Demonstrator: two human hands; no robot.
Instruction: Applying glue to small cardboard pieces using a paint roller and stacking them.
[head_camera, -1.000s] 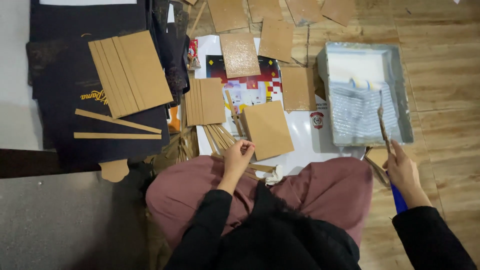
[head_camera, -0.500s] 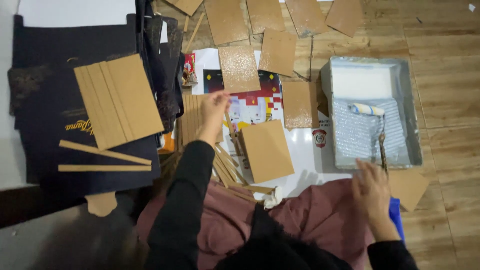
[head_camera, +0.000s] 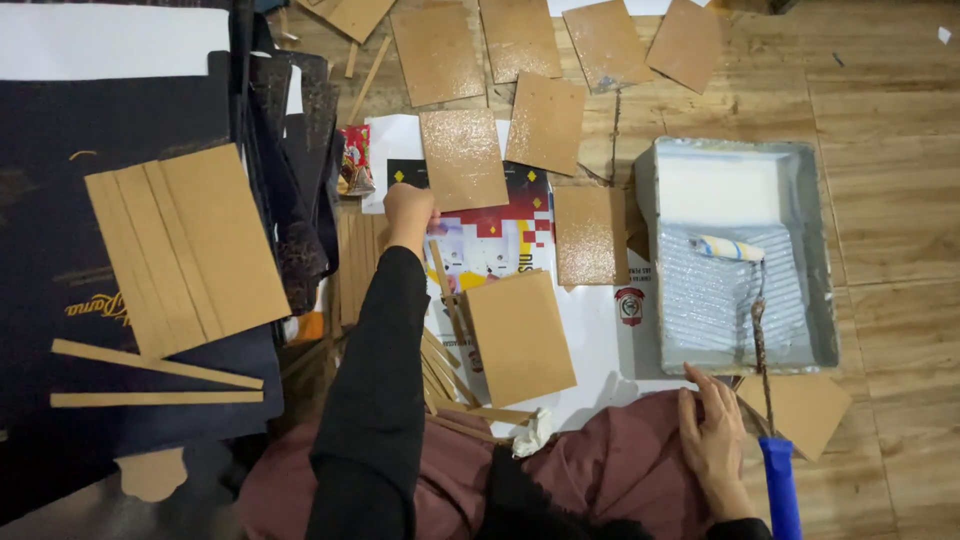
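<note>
My left hand (head_camera: 408, 210) reaches forward in a black sleeve, its fingers curled at the lower left corner of a glossy, wet-looking brown cardboard piece (head_camera: 465, 155). That piece lies on a printed poster sheet (head_camera: 500, 245). My right hand (head_camera: 712, 438) lies flat on the maroon cloth over my lap, fingers apart, holding nothing. Just to its right lies a paint roller's blue handle (head_camera: 781, 490). The roller head (head_camera: 730, 248) rests in a grey paint tray (head_camera: 822, 250) holding white liquid.
Several coated cardboard pieces (head_camera: 545, 122) lie spread on the wooden floor ahead. A plain cardboard rectangle (head_camera: 518, 335) and thin cardboard strips (head_camera: 445, 375) sit by my knees. Dark sheets with a scored cardboard panel (head_camera: 190, 245) lie at the left.
My left hand went from my lap forward to the coated piece. My right hand has left the roller's stem and come down onto my lap. The view has shifted forward.
</note>
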